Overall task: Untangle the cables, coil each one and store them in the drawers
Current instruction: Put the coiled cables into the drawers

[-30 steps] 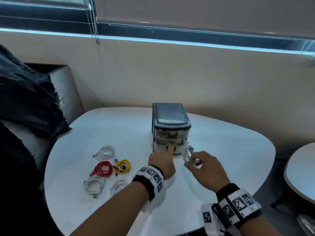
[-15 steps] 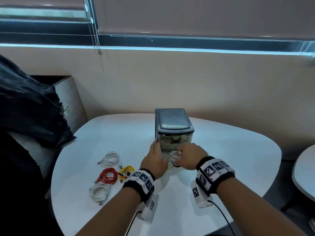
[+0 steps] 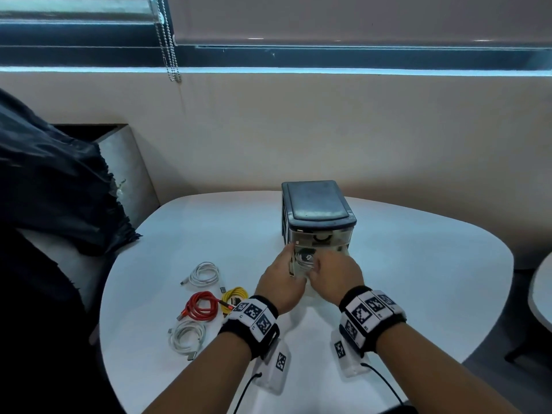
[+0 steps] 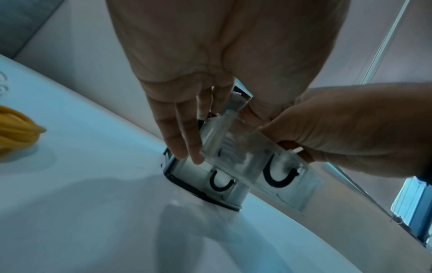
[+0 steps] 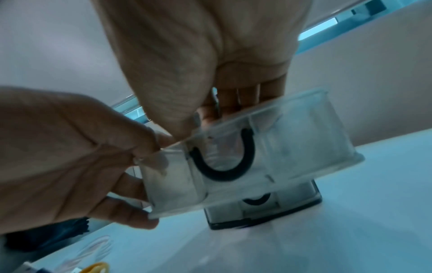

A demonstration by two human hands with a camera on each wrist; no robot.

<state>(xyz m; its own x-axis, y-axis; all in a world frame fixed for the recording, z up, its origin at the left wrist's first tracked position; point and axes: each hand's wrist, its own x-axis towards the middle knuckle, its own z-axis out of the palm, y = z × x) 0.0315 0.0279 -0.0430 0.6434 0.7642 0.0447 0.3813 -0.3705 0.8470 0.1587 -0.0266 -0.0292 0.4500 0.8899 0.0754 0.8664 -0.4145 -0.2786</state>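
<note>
A small grey drawer unit (image 3: 316,210) stands mid-table, with a clear drawer (image 3: 294,268) pulled out toward me. My left hand (image 3: 286,264) grips that drawer's left front corner; in the right wrist view its thumb lies on the rim of the drawer (image 5: 268,147) and the fingers underneath. My right hand (image 3: 321,265) reaches into the drawer from above, its fingers curled over a coiled white cable (image 3: 303,258). In the left wrist view the left fingers (image 4: 184,142) run down the side of the drawer (image 4: 233,153). Most of the cable is hidden.
Left of my hands lie coiled cables: a white one (image 3: 204,273), a red one (image 3: 201,306), a yellow one (image 3: 234,295) and another white one (image 3: 186,336). A dark cloth (image 3: 53,189) covers a seat at the left. A second table edge (image 3: 540,288) shows at right.
The drawer has come out of the unit in my left hand. My right hand has carried the white cable from the right side into the drawer.
</note>
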